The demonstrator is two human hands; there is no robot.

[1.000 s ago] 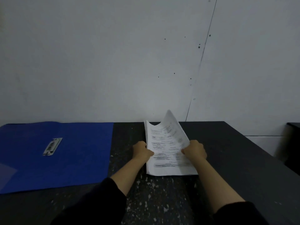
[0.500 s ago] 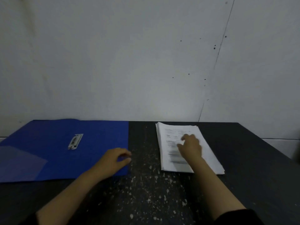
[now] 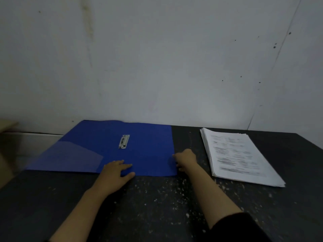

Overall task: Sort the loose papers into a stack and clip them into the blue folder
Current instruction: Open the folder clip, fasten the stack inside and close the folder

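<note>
both hands are on the blue folder [image 3: 139,154], probably to square it before clipping. left hand [image 3: 116,173] lies flat, fingers straight, at its 6 o'clock edge; right hand [image 3: 186,160] pinches the 3 o'clock edge. smooth plastic, metal clip [image 3: 124,141] at centre. paper stack [image 3: 239,154] rests squared at 3 o'clock on the speckled table [image 3: 157,206].

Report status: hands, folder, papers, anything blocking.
Left hand flat on blue folder; right hand at its right edge. Paper stack unclipped beside it. Clip unobstructed.
</note>
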